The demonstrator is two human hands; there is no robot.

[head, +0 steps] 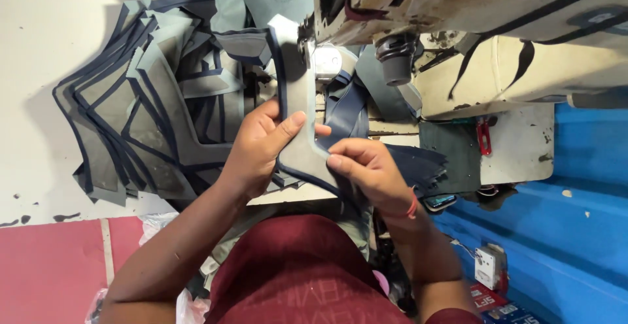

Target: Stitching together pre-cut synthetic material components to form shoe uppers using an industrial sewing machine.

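1. A pile (pixel 150 102) of grey, navy-edged pieces lay left of the sewing machine (pixel 458 10).
2. The left hand (pixel 258 147), below the machine's head, was closed on a grey piece (pixel 297 102), thumb pressed on its face.
3. That piece ran up to the needle area.
4. The right hand (pixel 369 170) pinched the piece's lower navy edge.
5. A blue surface (pixel 575 187) lay below the machine's right end.

Person is wearing a dark red shirt (pixel 294 265) with faint tonal lettering across the front. Arms are showing bare below short sleeves. Right wrist is carrying a thin red thread band (pixel 412 207).
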